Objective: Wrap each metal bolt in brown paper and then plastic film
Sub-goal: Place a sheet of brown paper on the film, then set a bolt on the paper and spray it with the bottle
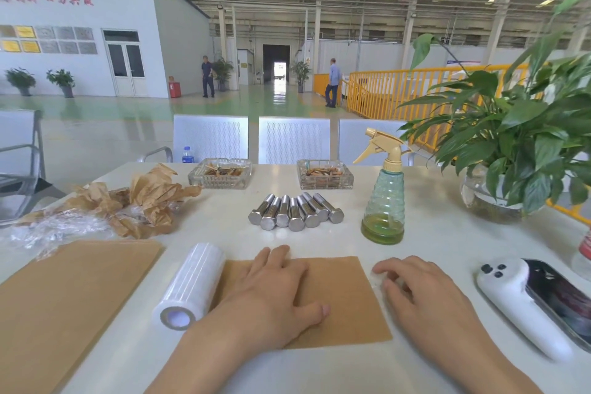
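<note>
Several bare metal bolts [295, 213] lie side by side in a row at the middle of the white table [447, 233]. In front of them lies a flat brown paper sheet [345, 294]. My left hand [275, 294] rests flat on this sheet with straight fingers. My right hand [415, 288] rests on the table just right of the sheet, fingers loosely bent, touching the edge of a clear film piece; it holds nothing that I can see. A roll of plastic film [188, 285] lies left of the sheet. A stack of larger brown paper [70, 297] lies at the near left.
Crumpled brown paper and film [128, 205] are piled at the far left. Two glass ashtrays [220, 173] [324, 174] stand at the back. A spray bottle [385, 198] stands right of the bolts, a potted plant [511, 150] at far right, a phone on a white device [540, 301] near right.
</note>
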The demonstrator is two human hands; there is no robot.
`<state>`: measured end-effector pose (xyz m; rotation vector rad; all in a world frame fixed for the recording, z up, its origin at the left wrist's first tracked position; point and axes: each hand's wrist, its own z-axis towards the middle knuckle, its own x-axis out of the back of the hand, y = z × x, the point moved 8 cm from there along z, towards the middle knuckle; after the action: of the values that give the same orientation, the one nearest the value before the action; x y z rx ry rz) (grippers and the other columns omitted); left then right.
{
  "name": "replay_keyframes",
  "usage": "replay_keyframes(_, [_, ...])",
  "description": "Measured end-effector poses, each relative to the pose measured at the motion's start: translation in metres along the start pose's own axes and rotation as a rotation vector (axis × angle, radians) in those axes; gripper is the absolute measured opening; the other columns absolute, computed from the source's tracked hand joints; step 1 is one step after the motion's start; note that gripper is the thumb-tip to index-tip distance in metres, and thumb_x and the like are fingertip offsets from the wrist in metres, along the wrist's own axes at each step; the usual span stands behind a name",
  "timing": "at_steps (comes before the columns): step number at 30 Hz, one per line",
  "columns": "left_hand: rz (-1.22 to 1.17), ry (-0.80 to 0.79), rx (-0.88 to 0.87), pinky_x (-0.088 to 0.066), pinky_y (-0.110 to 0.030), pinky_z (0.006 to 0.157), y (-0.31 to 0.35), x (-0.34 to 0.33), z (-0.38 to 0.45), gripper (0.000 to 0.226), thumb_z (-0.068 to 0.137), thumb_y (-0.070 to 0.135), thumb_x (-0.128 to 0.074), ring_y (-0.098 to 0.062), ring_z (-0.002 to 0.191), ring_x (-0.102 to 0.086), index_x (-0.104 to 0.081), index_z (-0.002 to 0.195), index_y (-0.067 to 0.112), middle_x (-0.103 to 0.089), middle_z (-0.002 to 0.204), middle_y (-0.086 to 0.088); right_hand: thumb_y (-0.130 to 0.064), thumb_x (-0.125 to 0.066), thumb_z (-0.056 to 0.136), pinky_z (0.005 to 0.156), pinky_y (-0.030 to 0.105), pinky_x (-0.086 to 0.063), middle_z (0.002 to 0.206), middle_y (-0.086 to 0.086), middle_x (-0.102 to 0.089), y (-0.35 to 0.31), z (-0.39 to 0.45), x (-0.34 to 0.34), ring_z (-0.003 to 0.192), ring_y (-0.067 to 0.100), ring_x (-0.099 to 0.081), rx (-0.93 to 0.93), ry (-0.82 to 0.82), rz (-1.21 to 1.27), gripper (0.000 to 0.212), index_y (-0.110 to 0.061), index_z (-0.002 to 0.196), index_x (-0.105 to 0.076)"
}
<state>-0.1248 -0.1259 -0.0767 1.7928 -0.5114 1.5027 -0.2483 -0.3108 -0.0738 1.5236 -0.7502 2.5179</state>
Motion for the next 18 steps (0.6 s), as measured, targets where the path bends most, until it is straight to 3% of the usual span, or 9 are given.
replay_keyframes(4, [-0.051, 0.385, 0.103, -0.047, -0.038, 0.096, 0.000, 0.055, 0.031, 0.033, 0.099, 0.043, -0.048, -0.024, 0.126, -0.051, -0.057, 0.127, 0.030, -0.054, 0.136, 0.002, -0.033, -0.054, 0.093, 0.078, 0.027, -0.050, 0.086, -0.027, -0.058, 0.000, -0.001, 0.004, 0.091, -0.002, -0.052, -0.005, 0.066, 0.071, 0.016, -0.047, 0.098, -0.061])
replay_keyframes(7, [0.014, 0.453, 0.175, -0.046, -0.038, 0.078, -0.001, 0.074, 0.071, 0.021, 0.096, 0.021, -0.050, -0.032, 0.111, -0.056, -0.062, 0.113, 0.019, -0.060, 0.117, -0.006, -0.034, -0.051, 0.094, 0.076, 0.025, -0.049, 0.089, -0.027, -0.058, -0.002, -0.004, 0.003, 0.094, -0.002, -0.050, -0.004, 0.070, 0.042, 0.016, -0.047, 0.100, -0.060])
replay_keyframes(13, [0.327, 0.317, 0.137, -0.042, -0.039, 0.097, 0.007, 0.049, 0.124, 0.034, 0.095, 0.014, -0.049, -0.031, 0.124, -0.045, -0.061, 0.127, 0.018, -0.056, 0.127, -0.008, -0.031, -0.051, 0.095, 0.075, 0.020, -0.046, 0.090, -0.024, -0.058, 0.002, -0.005, 0.003, 0.095, -0.001, -0.049, 0.000, 0.049, 0.073, 0.017, -0.044, 0.101, -0.062])
replay_keyframes(18, [0.295, 0.299, 0.171, -0.045, -0.039, 0.095, 0.000, 0.044, 0.130, 0.032, 0.095, 0.016, -0.050, -0.031, 0.125, -0.045, -0.057, 0.127, 0.017, -0.056, 0.126, -0.011, -0.031, -0.052, 0.094, 0.069, 0.015, -0.040, 0.089, -0.023, -0.059, 0.003, -0.003, 0.003, 0.095, -0.002, -0.048, -0.010, 0.046, 0.080, 0.017, -0.044, 0.097, -0.062])
